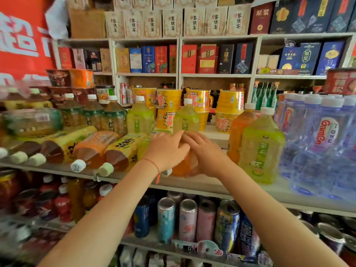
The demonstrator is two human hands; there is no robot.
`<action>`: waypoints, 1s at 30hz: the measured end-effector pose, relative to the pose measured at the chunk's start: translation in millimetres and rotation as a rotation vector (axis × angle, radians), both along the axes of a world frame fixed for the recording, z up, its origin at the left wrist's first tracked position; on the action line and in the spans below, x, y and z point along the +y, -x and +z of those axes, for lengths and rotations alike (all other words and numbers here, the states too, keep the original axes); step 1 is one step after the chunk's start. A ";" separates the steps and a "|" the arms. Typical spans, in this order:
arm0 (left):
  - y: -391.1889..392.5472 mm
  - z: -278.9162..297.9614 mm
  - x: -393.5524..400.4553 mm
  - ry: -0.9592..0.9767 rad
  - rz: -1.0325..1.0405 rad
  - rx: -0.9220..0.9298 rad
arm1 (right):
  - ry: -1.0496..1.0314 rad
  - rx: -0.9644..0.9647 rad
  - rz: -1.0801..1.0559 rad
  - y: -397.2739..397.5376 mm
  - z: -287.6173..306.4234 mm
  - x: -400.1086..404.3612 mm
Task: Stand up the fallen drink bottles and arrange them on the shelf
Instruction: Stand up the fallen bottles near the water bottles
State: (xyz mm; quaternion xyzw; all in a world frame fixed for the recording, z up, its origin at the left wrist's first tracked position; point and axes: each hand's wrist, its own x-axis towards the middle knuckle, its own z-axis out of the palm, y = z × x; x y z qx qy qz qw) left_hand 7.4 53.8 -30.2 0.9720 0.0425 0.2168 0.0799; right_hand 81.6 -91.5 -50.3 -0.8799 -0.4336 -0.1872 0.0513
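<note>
A fallen orange drink bottle [185, 166] lies on the shelf [202, 185] with its white cap toward me. My left hand [166, 149] lies over its left side and my right hand [206, 153] curls round its right side. Left of it several brown tea bottles lie on their sides, among them one with a yellow label [123, 151] and one with an orange label [94, 149]. Upright green drink bottles stand behind at the left [140, 118], in the middle [186, 119], and at the right front [261, 149]. An upright orange bottle [241, 130] stands to the right.
Large water jugs [323, 143] fill the shelf's right end. Yellow noodle cups [168, 110] stand behind the bottles. Upright dark tea bottles [92, 114] stand at the back left. Cans [187, 218] fill the shelf below; boxed liquor fills the shelves above.
</note>
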 end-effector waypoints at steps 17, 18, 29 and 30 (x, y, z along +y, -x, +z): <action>5.1 -41.7 -26.3 0.719 -0.162 0.048 | 0.283 -0.290 -0.062 7.3 25.5 -23.7; 5.8 -41.4 -28.0 0.711 -0.141 0.036 | 0.316 -0.344 -0.042 7.4 29.6 -17.0; 12.6 -35.5 -22.6 1.259 -0.287 -0.168 | 0.125 -0.168 0.029 6.6 27.1 -25.4; 13.0 -32.2 -22.1 1.347 -0.292 -0.239 | 0.007 -0.094 0.011 10.1 25.7 -29.2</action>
